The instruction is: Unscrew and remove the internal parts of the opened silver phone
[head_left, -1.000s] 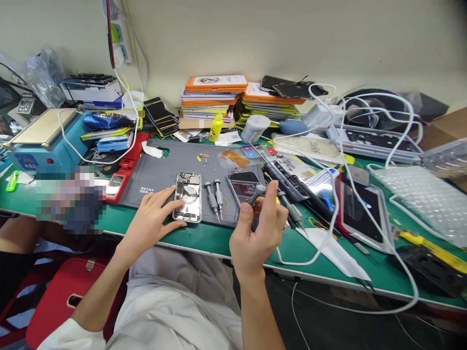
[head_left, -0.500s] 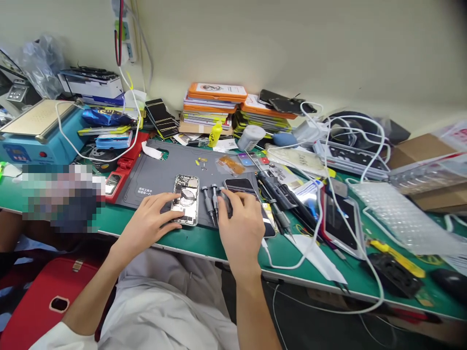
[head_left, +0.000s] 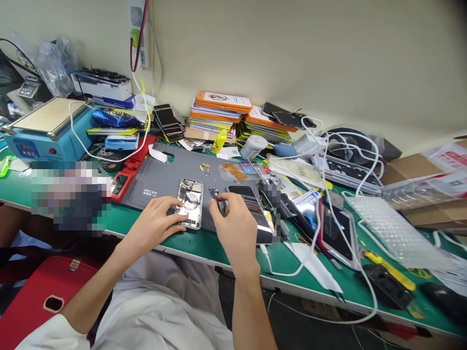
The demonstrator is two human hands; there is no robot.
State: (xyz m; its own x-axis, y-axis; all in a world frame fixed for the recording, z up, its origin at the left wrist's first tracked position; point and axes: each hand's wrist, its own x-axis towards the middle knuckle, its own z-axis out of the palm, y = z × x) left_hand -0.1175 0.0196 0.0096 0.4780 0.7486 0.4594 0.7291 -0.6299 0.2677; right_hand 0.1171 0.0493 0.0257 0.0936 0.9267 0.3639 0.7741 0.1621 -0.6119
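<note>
An opened phone (head_left: pixel 190 200) with its insides showing lies on a grey work mat (head_left: pixel 160 170). My left hand (head_left: pixel 155 226) grips the phone's lower left edge, thumb at the bottom corner and fingers on its side. My right hand (head_left: pixel 233 223) is just right of it on the mat, fingers pinched round a small grey screwdriver (head_left: pixel 215 194) whose top sticks out above them. Another phone with a dark screen (head_left: pixel 251 201) lies partly under the right hand's far side.
More screwdrivers and tools (head_left: pixel 292 214) lie right of the dark phone. White cables (head_left: pixel 328 194) loop across a tablet (head_left: pixel 337 226) and a clear blister tray (head_left: pixel 394 223). Stacked orange boxes (head_left: pixel 219 112) stand at the wall, a blue machine (head_left: pixel 44 129) at far left, a red stool (head_left: pixel 44 296) below.
My right hand came down from in front of me, where it held a screwdriver up, to the mat and now pinches a screwdriver beside the opened phone. The left hand stayed on the phone.
</note>
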